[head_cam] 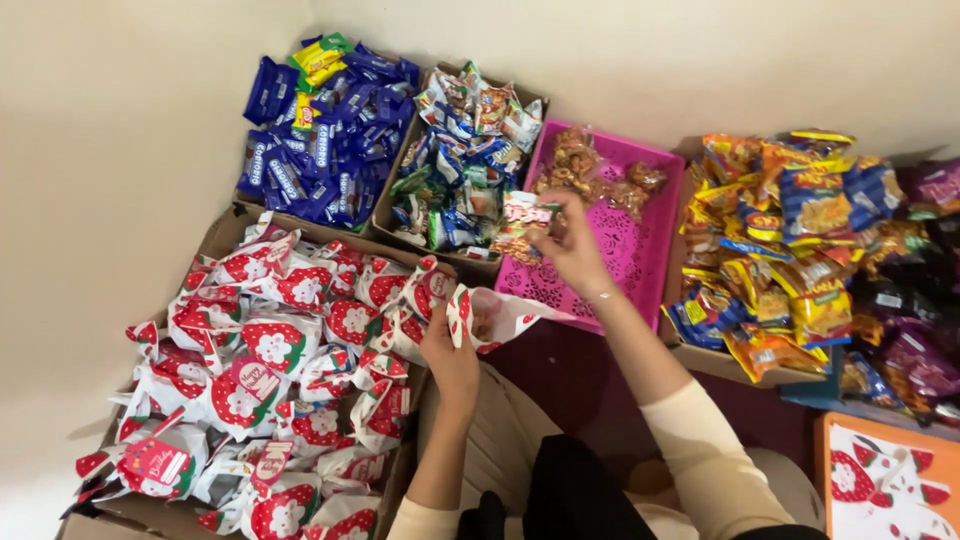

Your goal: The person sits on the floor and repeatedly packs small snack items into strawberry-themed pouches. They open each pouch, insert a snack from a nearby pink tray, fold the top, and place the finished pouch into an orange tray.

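My left hand [450,350] holds a white bag with red strawberry print [497,315] by its rim, mouth open toward the right. My right hand [570,243] is raised above the pink basket's left edge and pinches a small snack packet [522,222], with another clear packet of brown snacks beneath it. The held bag sits between the big box of filled strawberry bags [270,370] and the pink perforated basket [630,250].
Along the wall stand a box of blue biscuit packets [325,140], a box of mixed small packets [460,160], and a box of orange and blue chip bags [790,250]. Dark purple packets [915,340] lie far right. An orange box of flat strawberry bags [880,480] sits bottom right.
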